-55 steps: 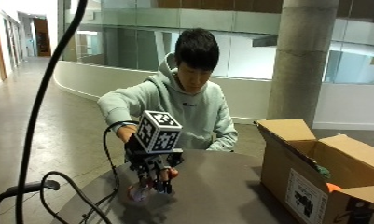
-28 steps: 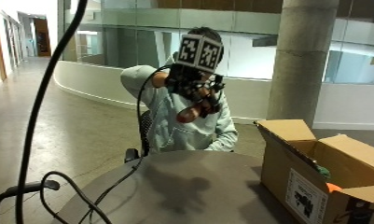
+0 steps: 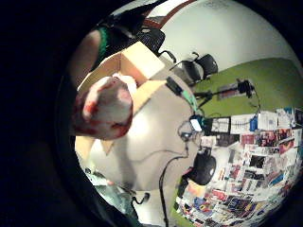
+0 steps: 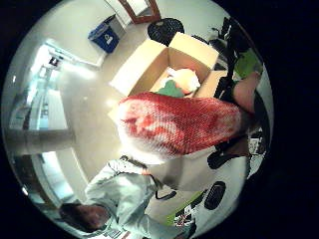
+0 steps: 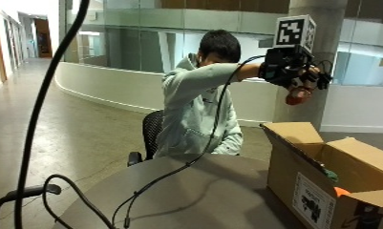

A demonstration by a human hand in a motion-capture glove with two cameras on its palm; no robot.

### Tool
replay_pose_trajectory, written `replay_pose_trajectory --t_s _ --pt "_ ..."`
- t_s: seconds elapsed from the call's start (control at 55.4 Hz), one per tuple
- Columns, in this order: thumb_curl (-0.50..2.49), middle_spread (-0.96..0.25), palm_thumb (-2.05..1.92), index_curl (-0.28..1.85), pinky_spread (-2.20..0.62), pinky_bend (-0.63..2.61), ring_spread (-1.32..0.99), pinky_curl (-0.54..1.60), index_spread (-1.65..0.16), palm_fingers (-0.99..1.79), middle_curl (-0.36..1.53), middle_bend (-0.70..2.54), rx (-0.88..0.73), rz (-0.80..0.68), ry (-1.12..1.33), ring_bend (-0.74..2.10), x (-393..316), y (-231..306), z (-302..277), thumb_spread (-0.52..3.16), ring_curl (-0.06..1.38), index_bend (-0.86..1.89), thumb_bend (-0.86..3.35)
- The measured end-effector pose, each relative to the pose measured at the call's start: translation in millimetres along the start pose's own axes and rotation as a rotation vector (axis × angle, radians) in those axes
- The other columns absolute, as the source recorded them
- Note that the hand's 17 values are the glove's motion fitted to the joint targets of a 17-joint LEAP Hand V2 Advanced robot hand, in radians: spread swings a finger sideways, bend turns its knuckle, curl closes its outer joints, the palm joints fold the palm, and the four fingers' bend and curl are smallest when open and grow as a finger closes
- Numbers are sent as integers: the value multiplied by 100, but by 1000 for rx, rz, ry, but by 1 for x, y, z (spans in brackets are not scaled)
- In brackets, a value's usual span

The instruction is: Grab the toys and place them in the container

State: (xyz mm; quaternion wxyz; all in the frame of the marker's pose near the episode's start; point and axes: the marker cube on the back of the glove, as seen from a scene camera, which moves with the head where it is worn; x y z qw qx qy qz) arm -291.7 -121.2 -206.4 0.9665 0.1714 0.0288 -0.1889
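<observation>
The gloved right hand (image 5: 292,71) is gripping a red-and-white mesh-covered soft toy (image 5: 297,97) high above the open brown cardboard box (image 5: 344,157); released from there, it could bounce off a flap onto the bench (image 5: 197,195).

No text, brand or number can be read. The cardboard box (image 5: 331,176) carries a white label (image 5: 309,199) with dark print on the side that faces the table (image 5: 197,195), but the print is too small to make out. In the little-finger palm view, posters or printed sheets (image 3: 246,156) lie on the floor beyond the table; none is legible.
</observation>
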Motion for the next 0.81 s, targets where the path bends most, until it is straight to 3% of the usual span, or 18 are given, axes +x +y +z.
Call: replay_pose_trajectory --t_s 0.18,0.234,0.307,0.415,0.577,0.812 --pt "26 -29 77 52 -3 51 -27 38 -22 12 47 49 -95 11 64 20 -34 -30 25 146 12 127 6" --pt "27 -19 76 41 -1 71 -21 44 -25 -28 41 26 -161 40 82 27 -31 -33 35 147 16 83 5" --pt "28 -11 74 32 -1 79 -16 44 -26 -37 35 11 -170 21 60 29 -25 -32 42 146 17 46 3" --pt "23 -5 49 24 1 79 -11 44 -27 -36 29 5 -140 4 16 27 -17 -23 44 136 19 20 -8" --pt "20 -1 24 22 2 75 -7 42 -27 -33 22 6 -97 32 -19 20 3 -2 35 127 20 12 -6" --pt "22 -1 19 24 3 69 -5 39 -28 -24 19 9 -6 50 22 17 33 41 18 126 21 16 -1"
